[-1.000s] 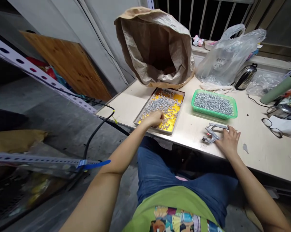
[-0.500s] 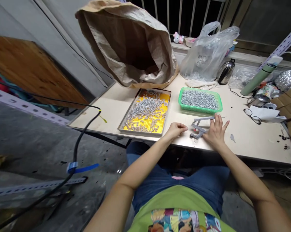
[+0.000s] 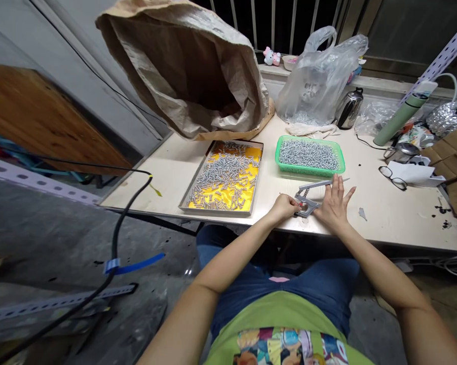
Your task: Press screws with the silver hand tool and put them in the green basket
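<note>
Near the front edge of the table, grey spring-loaded hand pliers (image 3: 309, 204) with a red part lie with their handles spread. My right hand (image 3: 332, 205) is on the handles, thumb at the lower one and stretched fingers over the upper one. At the jaw end, my left hand (image 3: 284, 208) is closed in a pinch; whatever sits between its fingertips is too small to make out. A shallow tray (image 3: 218, 213) lined with yellow holds many small metal screw-like pieces to the left. Behind the pliers stands a green plastic basket (image 3: 312, 170) full of similar pieces.
A large brown paper sack (image 3: 145, 66) gapes behind the tray. At the back are a clear plastic bag (image 3: 308, 91), a steel jug (image 3: 349, 109) and a green bottle (image 3: 401, 119). Eyeglasses (image 3: 397, 181) and cardboard boxes (image 3: 451, 167) lie right. A black cable (image 3: 116, 233) hangs left.
My left hand has moved right, from beside the pliers to their jaw end. My right hand stays at the handles. The whole view has shifted slightly.
</note>
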Motion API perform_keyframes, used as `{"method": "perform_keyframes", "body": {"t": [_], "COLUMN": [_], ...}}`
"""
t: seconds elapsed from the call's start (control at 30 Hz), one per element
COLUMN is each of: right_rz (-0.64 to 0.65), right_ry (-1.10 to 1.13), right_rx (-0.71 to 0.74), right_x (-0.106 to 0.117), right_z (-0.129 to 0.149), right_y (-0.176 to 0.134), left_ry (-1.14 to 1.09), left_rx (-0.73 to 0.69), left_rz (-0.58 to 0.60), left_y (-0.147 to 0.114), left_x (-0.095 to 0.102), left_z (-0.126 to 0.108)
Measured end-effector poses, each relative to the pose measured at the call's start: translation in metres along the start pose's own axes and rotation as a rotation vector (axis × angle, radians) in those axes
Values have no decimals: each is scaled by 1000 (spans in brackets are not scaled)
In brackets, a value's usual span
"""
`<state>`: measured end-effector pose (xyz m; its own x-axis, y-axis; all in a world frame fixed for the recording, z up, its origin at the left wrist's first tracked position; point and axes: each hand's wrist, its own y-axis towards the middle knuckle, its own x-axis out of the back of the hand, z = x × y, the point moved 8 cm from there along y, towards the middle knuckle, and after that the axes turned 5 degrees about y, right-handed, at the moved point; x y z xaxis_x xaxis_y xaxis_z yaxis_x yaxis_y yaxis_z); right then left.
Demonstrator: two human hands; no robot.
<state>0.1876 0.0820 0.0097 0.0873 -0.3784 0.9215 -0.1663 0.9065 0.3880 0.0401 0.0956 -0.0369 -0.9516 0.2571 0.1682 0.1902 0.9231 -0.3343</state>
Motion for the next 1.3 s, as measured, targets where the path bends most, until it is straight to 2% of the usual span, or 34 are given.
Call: {"method": "perform_keyframes", "body": {"t": [0.3, 0.47, 0.57, 0.67, 0.77, 0.9, 1.03, 1.13, 1.23, 1.3], "right_rz": [-27, 148, 267, 301, 237, 18, -35, -22, 6, 45], "right_ry": [-20, -47, -68, -61, -50, -3, 47, 72, 70, 61], "right_rx": [8, -4, 18, 49, 80, 104, 9, -92, -134, -138], "right_x": [6, -3, -13, -15, -9, 8, 8, 2, -2, -6], "right_z": [0, -3, 1, 8, 12, 13, 0, -16, -27, -31], "right_y": [1, 9, 11, 15, 22, 27, 17, 6, -3, -7], "left_ry": [-30, -131, -205, -247, -287, -310, -254, -180, -57, 60], "left_rx": [-4, -17, 70, 150, 176, 194, 147, -2, -241, -349], "left_rz": [33, 39, 4, 57, 107, 105, 44, -68, -197, -296], "left_y": [0, -5, -8, -11, -13, -15, -13, 4, 34, 50], "left_x": [0, 9, 13, 6, 0, -2, 2, 12, 22, 27], "left_z": [2, 2, 7, 6, 1, 0, 3, -15, -66, -103]}}
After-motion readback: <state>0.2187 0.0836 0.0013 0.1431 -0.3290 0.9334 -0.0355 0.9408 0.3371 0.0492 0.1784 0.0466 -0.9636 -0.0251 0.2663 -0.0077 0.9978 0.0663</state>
